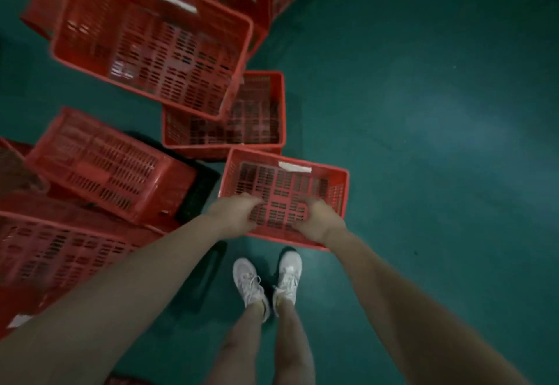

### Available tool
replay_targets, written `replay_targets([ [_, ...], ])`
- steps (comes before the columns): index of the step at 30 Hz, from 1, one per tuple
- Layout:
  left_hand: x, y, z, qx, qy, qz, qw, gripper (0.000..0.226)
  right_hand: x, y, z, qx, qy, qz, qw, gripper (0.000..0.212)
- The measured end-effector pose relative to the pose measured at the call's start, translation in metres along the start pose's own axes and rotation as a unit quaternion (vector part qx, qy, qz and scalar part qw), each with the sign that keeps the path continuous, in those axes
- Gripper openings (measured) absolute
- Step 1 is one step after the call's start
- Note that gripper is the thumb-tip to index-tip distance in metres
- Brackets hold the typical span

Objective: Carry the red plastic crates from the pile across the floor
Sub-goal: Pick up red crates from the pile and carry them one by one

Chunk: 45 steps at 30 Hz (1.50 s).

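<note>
At far left, a slatted red plastic crate (60, 251) lies low in the pile, and a second red crate tipped onto its side (106, 166) rests above it. A black plastic crate (199, 191) shows from under the tipped one. Higher up, a large red crate (151, 39) sits skewed on top of others, overhanging a smaller red crate on the floor (254, 118).

Just in front of that one is the red crate with a white label (287, 185), the 1 being taken. The left hand (236, 213) and right hand (320, 221) both grip its near rim with fingers curled over the edge and into the crate, close together. Motion blur hides whether it has left the floor. The white sneakers (248, 284) stand just beside its near edge, and to the right is open green floor (438, 142).

With both hands on 1 side only, the far end will probably sag as it rises, straining the grip. Its far rim sits almost against the crate behind it, so a snag there could jolt the overhanging crate. A dropped near edge would land on the toes.
</note>
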<state>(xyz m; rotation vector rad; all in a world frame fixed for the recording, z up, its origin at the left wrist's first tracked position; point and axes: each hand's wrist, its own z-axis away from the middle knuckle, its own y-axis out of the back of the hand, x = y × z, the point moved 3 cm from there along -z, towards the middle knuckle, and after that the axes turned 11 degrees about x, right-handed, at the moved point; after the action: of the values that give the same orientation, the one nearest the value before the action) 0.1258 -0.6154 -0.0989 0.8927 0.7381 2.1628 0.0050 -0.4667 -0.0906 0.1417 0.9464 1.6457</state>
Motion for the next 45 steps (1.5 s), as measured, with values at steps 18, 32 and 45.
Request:
replay_targets([
  [18, -0.098, -0.252, -0.132, -0.084, -0.024, -0.059, 0.994, 0.064, 0.131, -0.246, -0.152, -0.098, -0.039, 0.020, 0.994, 0.054],
  [32, -0.121, -0.318, -0.165, -0.076, -0.008, -0.105, 0.992, 0.058, 0.157, -0.309, -0.181, -0.090, 0.049, 0.118, 0.988, 0.040],
  [45, -0.066, -0.280, -0.114, -0.153, -0.023, -0.104, 0.982, 0.048, 0.155, -0.245, -0.117, -0.078, 0.100, 0.202, 0.971, 0.026],
])
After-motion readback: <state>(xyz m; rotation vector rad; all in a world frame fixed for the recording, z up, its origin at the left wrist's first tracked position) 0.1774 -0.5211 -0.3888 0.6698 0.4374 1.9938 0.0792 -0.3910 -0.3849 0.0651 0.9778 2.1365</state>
